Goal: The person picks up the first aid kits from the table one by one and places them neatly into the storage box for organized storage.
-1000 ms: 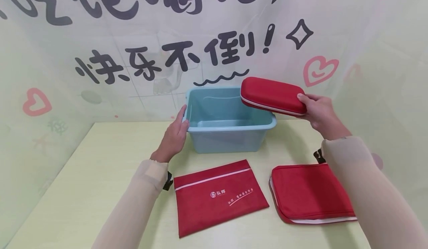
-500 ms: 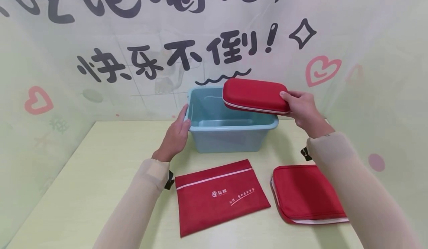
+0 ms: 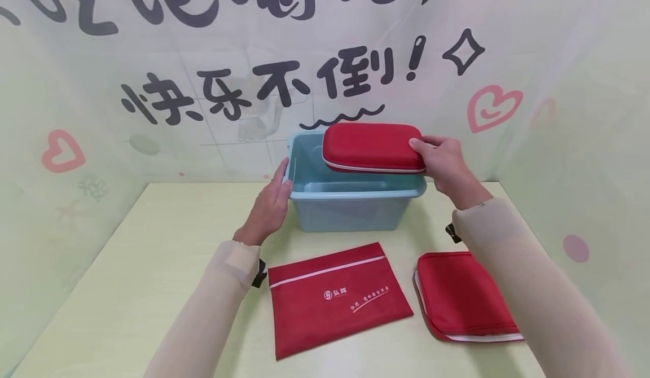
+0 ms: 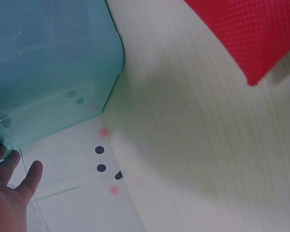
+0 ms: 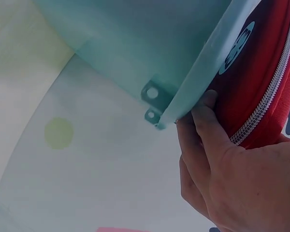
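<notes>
My right hand (image 3: 447, 166) grips the right end of a red hard zip case (image 3: 373, 146), thumb on top and fingers underneath. The case is held over the opening of a light blue plastic bin (image 3: 350, 211). In the right wrist view the case's zipper (image 5: 261, 111) and a pale emblem on its underside show next to the bin's rim (image 5: 198, 77). My left hand (image 3: 266, 206) holds the bin's left rim, thumb by the front corner and the other fingers along the outside. In the left wrist view its fingers (image 4: 31, 179) reach up to the bin wall (image 4: 53, 58).
A flat red pouch (image 3: 340, 310) with a white zip line and printing lies on the table (image 3: 127, 288) before the bin. A thicker red zip case (image 3: 462, 296) lies to its right, partly behind my right sleeve. A printed curtain (image 3: 213, 152) stands behind the bin.
My right hand has carried the red hard case leftward and slightly down, further over the bin's opening. The left hand keeps its hold on the bin, which stays in place.
</notes>
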Available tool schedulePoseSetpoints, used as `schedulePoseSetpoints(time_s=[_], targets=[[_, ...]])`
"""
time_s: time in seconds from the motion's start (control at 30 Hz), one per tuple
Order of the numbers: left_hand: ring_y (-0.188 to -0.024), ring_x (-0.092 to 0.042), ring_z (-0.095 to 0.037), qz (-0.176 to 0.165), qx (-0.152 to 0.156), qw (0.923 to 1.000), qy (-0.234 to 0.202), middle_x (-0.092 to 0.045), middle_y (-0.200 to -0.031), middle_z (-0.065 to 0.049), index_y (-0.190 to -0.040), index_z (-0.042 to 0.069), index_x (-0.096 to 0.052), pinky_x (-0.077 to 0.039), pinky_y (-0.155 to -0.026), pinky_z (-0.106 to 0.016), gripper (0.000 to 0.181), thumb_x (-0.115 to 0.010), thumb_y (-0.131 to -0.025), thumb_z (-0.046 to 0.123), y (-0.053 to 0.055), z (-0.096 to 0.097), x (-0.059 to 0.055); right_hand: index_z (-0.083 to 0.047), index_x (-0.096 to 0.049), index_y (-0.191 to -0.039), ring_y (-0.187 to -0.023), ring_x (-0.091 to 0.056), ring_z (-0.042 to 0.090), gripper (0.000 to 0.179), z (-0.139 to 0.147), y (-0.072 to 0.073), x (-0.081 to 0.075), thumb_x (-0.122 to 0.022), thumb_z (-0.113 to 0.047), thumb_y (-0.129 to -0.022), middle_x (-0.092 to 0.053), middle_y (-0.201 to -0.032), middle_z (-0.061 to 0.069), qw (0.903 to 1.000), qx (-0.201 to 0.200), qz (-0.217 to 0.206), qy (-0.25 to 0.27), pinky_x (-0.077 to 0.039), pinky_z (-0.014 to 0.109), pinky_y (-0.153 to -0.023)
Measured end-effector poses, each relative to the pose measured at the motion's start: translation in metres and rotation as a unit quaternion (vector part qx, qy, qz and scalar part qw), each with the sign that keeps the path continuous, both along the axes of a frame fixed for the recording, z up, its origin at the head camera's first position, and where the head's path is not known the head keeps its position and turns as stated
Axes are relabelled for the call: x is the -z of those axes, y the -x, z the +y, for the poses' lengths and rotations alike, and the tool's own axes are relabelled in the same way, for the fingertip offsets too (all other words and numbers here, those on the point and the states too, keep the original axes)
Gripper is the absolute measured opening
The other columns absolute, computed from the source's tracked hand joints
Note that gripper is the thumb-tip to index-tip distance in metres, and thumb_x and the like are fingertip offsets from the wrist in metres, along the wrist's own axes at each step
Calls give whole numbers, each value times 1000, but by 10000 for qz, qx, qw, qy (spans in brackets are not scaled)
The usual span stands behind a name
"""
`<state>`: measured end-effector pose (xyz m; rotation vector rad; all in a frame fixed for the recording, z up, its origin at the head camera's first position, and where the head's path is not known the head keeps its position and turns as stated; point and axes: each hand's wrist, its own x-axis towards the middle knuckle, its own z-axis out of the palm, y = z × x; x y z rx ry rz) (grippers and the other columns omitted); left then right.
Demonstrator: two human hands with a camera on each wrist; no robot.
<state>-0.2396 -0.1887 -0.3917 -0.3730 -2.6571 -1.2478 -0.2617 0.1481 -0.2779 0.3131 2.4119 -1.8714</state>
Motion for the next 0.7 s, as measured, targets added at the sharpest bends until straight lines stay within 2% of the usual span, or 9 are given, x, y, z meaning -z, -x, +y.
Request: schedulePoseSetpoints(time_s=[0.23,0.53,0.7], targets=[[-149,-24,-28,13,60,9999,89,-17,-166,1,-162,20,-4,-32,-112,-57,68,-22,-104,52,0,-1,-1,-9,-29,-157,-129,-49,34,75,-16,1,3,-65,-33,-96,-40,-153,14,9999,-12,49,-130,-49,39,-102],[-151,-20,-25,62,103,9999,58,-15,-166,0,-162,20,-4,-27,-115,-56,63,-25,-106,42,1,-1,2,-7,-33,-155,-128,-48,33,69,-39,9,12,-63,-32,-98,-43,-150,15,9995,-122,-32,-292,-47,41,-104],[-151,-19,-22,97,75,9999,122,-14,-166,4,-161,23,-3,-29,-115,-54,65,-25,-105,48,0,0,1,-9,-34,-155,-123,-51,31,69,-49,11,14,-64,-31,-97,-47,-146,14,9992,-144,-61,-367,-50,40,-100]])
